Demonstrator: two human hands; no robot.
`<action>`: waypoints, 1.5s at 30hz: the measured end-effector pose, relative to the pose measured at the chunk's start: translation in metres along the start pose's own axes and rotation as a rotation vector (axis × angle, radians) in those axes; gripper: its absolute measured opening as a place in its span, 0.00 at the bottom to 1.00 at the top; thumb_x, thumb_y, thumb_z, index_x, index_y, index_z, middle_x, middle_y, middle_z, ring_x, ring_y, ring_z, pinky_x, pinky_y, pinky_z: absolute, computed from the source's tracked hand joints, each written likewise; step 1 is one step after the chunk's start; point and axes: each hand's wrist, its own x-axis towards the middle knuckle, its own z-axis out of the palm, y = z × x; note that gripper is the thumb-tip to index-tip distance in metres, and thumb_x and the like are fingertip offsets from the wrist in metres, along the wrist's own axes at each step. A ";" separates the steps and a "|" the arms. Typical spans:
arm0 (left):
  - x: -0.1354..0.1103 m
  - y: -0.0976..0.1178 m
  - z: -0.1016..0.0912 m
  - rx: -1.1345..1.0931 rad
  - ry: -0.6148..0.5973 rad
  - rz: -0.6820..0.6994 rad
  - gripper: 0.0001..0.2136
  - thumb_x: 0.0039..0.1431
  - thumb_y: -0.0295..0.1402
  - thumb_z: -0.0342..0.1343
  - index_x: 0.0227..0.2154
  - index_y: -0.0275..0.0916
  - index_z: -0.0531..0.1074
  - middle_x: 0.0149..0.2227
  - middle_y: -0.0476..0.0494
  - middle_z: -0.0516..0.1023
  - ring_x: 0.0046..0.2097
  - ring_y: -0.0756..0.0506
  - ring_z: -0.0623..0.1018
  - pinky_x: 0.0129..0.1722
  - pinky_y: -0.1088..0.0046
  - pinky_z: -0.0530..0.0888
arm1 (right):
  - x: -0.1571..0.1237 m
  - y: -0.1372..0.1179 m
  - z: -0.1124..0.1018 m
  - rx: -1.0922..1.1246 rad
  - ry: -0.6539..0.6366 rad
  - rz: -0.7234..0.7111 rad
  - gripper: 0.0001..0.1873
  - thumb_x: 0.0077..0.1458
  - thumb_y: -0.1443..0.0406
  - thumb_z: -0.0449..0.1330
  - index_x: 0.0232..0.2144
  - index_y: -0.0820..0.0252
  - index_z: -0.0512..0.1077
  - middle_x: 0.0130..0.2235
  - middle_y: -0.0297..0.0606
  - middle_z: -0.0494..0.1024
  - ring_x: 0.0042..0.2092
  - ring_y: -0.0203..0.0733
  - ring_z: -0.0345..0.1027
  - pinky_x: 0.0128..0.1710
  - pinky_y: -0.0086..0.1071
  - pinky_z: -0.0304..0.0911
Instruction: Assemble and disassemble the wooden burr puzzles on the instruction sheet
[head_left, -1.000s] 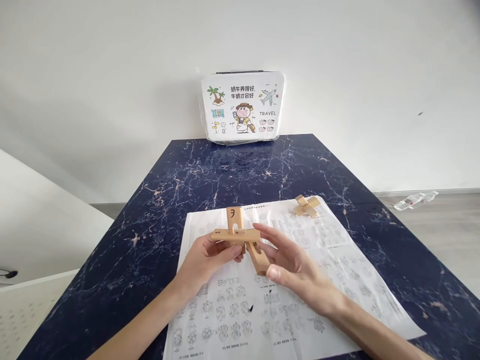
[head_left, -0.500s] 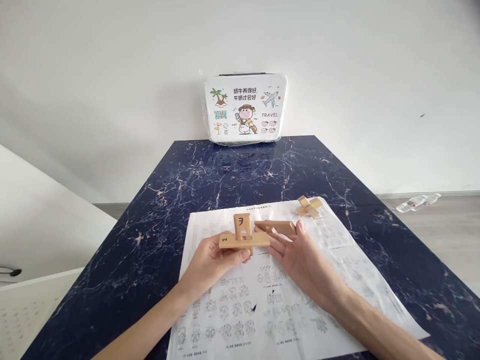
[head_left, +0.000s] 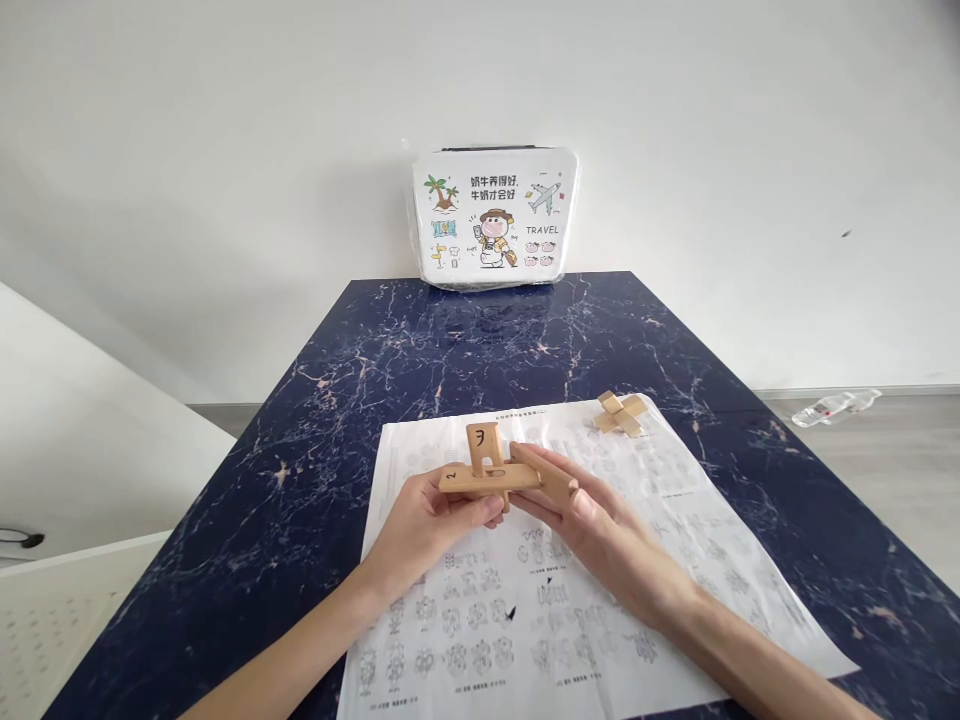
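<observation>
Over the paper, left hand faces right hand.

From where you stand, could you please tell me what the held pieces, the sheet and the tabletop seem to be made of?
Held pieces: probably wood, smooth, from the tan color.
Sheet: likely paper, fairly matte, from its printed drawings and wrinkles.
Tabletop: glossy, marble-veined; reflections show the shine, but stone or printed covering stays open.
</observation>
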 end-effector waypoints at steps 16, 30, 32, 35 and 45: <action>0.000 0.001 0.001 -0.024 -0.029 -0.001 0.09 0.64 0.39 0.69 0.39 0.39 0.82 0.33 0.46 0.81 0.37 0.46 0.79 0.44 0.67 0.77 | 0.000 -0.002 -0.001 -0.013 0.060 -0.002 0.41 0.56 0.44 0.74 0.68 0.42 0.69 0.69 0.47 0.71 0.69 0.66 0.67 0.63 0.64 0.71; -0.003 0.000 0.006 0.130 -0.076 -0.047 0.12 0.64 0.42 0.69 0.43 0.40 0.80 0.37 0.46 0.82 0.40 0.42 0.82 0.42 0.65 0.77 | -0.007 0.005 0.003 -0.188 0.063 0.028 0.47 0.52 0.50 0.79 0.69 0.43 0.66 0.68 0.45 0.73 0.66 0.63 0.71 0.67 0.61 0.67; -0.005 0.000 0.008 0.145 -0.092 -0.051 0.12 0.65 0.42 0.67 0.43 0.40 0.78 0.38 0.45 0.82 0.41 0.41 0.82 0.42 0.64 0.78 | -0.008 0.005 0.005 -0.219 0.045 0.033 0.48 0.51 0.51 0.80 0.69 0.43 0.65 0.69 0.45 0.72 0.69 0.64 0.67 0.69 0.62 0.64; -0.006 -0.001 0.008 0.149 -0.087 -0.050 0.12 0.66 0.43 0.66 0.42 0.40 0.77 0.40 0.44 0.82 0.44 0.39 0.83 0.44 0.62 0.79 | -0.008 0.005 0.007 -0.246 0.055 0.041 0.48 0.52 0.50 0.79 0.69 0.44 0.64 0.70 0.46 0.71 0.70 0.66 0.65 0.69 0.63 0.62; -0.009 0.000 0.012 0.031 -0.128 0.000 0.18 0.71 0.41 0.63 0.57 0.47 0.65 0.49 0.44 0.79 0.46 0.43 0.81 0.51 0.59 0.79 | -0.007 0.004 0.006 -0.206 0.065 0.059 0.43 0.51 0.53 0.80 0.64 0.45 0.68 0.68 0.44 0.73 0.68 0.63 0.67 0.68 0.60 0.64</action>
